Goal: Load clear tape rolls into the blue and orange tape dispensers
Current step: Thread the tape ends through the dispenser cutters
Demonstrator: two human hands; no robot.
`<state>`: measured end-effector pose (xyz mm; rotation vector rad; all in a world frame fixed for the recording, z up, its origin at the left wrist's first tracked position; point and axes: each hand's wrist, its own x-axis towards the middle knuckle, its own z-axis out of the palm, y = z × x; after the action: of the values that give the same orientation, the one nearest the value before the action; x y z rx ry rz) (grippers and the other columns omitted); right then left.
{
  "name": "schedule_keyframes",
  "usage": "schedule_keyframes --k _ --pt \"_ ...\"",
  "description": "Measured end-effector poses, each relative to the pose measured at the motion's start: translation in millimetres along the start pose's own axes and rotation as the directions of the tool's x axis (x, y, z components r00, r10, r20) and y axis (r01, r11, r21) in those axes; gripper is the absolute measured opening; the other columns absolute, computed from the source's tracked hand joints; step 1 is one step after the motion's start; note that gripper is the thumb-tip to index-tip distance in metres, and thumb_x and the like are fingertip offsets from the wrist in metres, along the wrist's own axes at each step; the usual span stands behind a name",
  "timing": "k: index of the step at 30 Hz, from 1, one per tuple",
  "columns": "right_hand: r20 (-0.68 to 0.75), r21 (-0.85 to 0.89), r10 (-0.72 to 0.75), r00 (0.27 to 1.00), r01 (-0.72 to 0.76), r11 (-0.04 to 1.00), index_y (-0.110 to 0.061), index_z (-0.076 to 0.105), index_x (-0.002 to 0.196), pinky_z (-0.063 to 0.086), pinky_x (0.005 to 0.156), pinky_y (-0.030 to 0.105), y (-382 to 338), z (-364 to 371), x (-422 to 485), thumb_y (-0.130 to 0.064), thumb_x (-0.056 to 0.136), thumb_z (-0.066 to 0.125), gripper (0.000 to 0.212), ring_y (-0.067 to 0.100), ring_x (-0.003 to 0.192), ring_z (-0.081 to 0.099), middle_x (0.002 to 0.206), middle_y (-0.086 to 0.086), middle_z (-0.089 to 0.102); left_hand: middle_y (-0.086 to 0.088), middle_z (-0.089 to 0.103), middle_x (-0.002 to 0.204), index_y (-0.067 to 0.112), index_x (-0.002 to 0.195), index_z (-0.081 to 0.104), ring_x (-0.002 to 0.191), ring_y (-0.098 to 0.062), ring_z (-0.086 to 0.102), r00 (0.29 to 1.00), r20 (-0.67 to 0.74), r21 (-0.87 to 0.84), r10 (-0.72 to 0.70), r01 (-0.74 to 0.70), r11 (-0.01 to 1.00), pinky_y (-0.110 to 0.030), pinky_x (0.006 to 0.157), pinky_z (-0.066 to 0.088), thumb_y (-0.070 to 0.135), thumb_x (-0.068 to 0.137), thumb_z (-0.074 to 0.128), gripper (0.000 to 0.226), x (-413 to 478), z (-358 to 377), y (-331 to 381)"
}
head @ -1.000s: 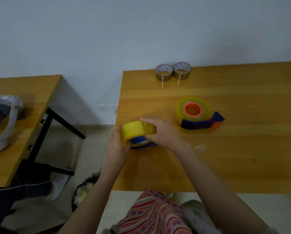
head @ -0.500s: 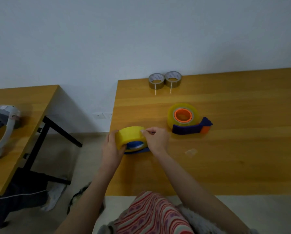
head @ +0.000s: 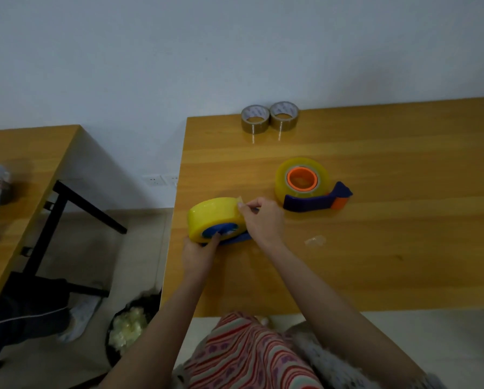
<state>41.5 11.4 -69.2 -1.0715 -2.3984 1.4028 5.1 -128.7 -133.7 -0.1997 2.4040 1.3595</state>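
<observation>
A yellowish clear tape roll [head: 211, 216] sits tilted on a blue dispenser [head: 236, 239] at the table's near left corner. My left hand [head: 197, 252] grips the roll and dispenser from below, thumb at the blue hub. My right hand [head: 262, 219] pinches the loose tape end at the roll's top right. A second clear tape roll [head: 302, 167] lies on the orange hub [head: 302, 178] of the other dispenser [head: 316, 202], farther right, with blue body and orange tip.
Two brown tape rolls [head: 269, 117] stand at the table's far edge. A scrap of clear tape [head: 315, 240] lies right of my right arm. A second wooden table [head: 24, 178] is at left; a bin of crumpled tape [head: 128, 327] is on the floor.
My right hand has moved from the roll's side to its top right and now pinches a lifted tape end. The left hand slid lower under the roll.
</observation>
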Motion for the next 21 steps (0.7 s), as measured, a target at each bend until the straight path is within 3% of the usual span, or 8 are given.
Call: schedule_keyframes --k 3,6,9,12,17,21 --pt "-0.012 0.035 0.023 1.0 -0.023 0.999 -0.009 0.067 0.094 0.043 0.072 0.025 4 -1 1 -0.035 0.09 0.058 0.028 0.019 0.093 0.064 0.096 0.005 0.07 -0.022 0.067 0.09 -0.001 0.1 0.059 0.075 -0.028 0.063 0.998 -0.024 -0.031 0.063 -0.064 0.997 -0.03 0.053 0.044 0.037 0.072 0.075 0.05 -5 6 -2" --pt "0.019 0.037 0.041 0.999 -0.041 0.998 -0.007 0.066 0.096 0.041 0.072 0.025 5 -5 4 -0.036 0.092 0.057 0.03 0.018 0.094 0.063 0.098 0.005 0.069 -0.013 0.064 0.102 0.006 0.105 0.054 0.087 -0.023 0.06 0.997 0.032 -0.079 0.073 -0.07 0.994 -0.031 0.063 0.047 0.026 0.072 0.077 0.045 -6 5 1" --pt "0.048 0.029 0.038 0.998 -0.04 0.999 -0.007 0.066 0.098 0.039 0.072 0.023 4 -7 8 -0.035 0.092 0.057 0.03 0.016 0.093 0.06 0.097 0.003 0.066 -0.008 0.065 0.111 0.012 0.115 0.054 0.099 -0.024 0.062 0.991 0.114 -0.148 0.064 -0.046 0.988 -0.044 0.081 0.054 0.04 0.062 0.076 0.064 -3 1 2" --pt "0.05 0.036 0.044 0.998 -0.045 0.998 -0.006 0.066 0.097 0.038 0.07 0.022 5 -7 11 -0.035 0.091 0.058 0.031 0.012 0.085 0.055 0.092 0.003 0.064 -0.008 0.067 0.109 0.018 0.112 0.06 0.099 -0.025 0.063 0.99 0.127 -0.201 0.053 -0.027 0.979 -0.048 0.084 0.054 0.045 0.066 0.074 0.055 3 1 4" --pt "0.022 0.048 0.062 0.998 -0.063 0.997 -0.005 0.065 0.094 0.031 0.052 0.01 9 -4 13 -0.036 0.092 0.057 0.031 0.009 0.077 0.05 0.082 -0.004 0.055 -0.011 0.066 0.102 0.031 0.089 0.06 0.097 -0.032 0.063 0.994 -0.018 -0.288 -0.107 0.097 0.953 -0.055 0.085 0.052 0.05 0.057 0.074 0.04 10 15 5" --pt "-0.036 -0.019 -0.006 0.999 0.005 1.0 -0.006 0.062 0.095 0.033 0.056 0.017 13 3 8 -0.033 0.095 0.052 0.029 0.011 0.074 0.051 0.082 0.0 0.059 -0.017 0.062 0.117 0.007 0.115 0.057 0.107 -0.034 0.059 0.95 -0.15 -0.371 -0.274 0.203 0.906 -0.051 0.091 0.05 0.028 0.072 0.077 0.052 5 30 15"
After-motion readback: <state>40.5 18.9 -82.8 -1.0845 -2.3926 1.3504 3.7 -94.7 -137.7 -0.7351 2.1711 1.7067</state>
